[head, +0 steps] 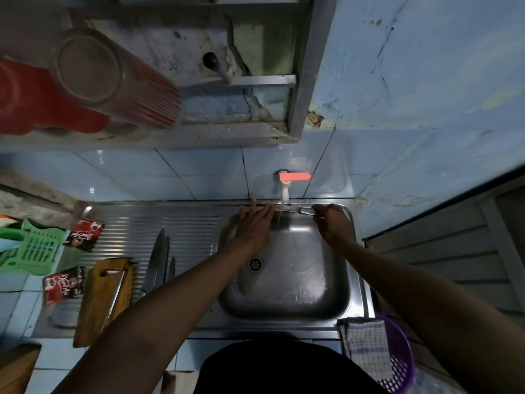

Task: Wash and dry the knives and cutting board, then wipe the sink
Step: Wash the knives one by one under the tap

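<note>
My right hand (pixel 332 223) grips the handle of a knife (pixel 287 207) held level under the running tap (pixel 285 189) at the back of the steel sink (pixel 352 280). My left hand (pixel 254 226) has its fingers straight against the blade, in the stream of water. Several more knives (pixel 157 263) lie on the ribbed drainboard (pixel 170 223) to the left of the basin. A wooden cutting board (pixel 102 300) lies beside them, further left. A checked cloth (pixel 366 345) hangs over the sink's front right corner.
A green plastic rack (pixel 34 248) and two red sachets (pixel 64 285) sit at the far left. A purple basket (pixel 397 356) stands below the cloth at the front right. Overhead on the left a shelf holds a red cup (pixel 113 81). The drain (pixel 256 264) is open.
</note>
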